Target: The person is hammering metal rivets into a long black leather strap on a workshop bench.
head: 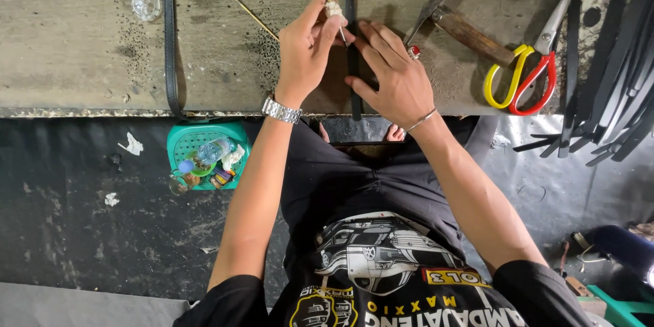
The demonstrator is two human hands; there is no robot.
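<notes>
- Left hand [306, 44] pinched shut on small pointed tool [334, 11]: light, hard, sharp; best held by fat top.
- Right hand [395, 75] open, flat on black strap [353, 75]: thin, bendy, probably slides easily.

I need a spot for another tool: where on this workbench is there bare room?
The widest bare patch on the workbench lies left of the hanging black strap, below the small glass dish. It is crowded on the right: hammer, scissors, a bundle of dark strips.
</notes>
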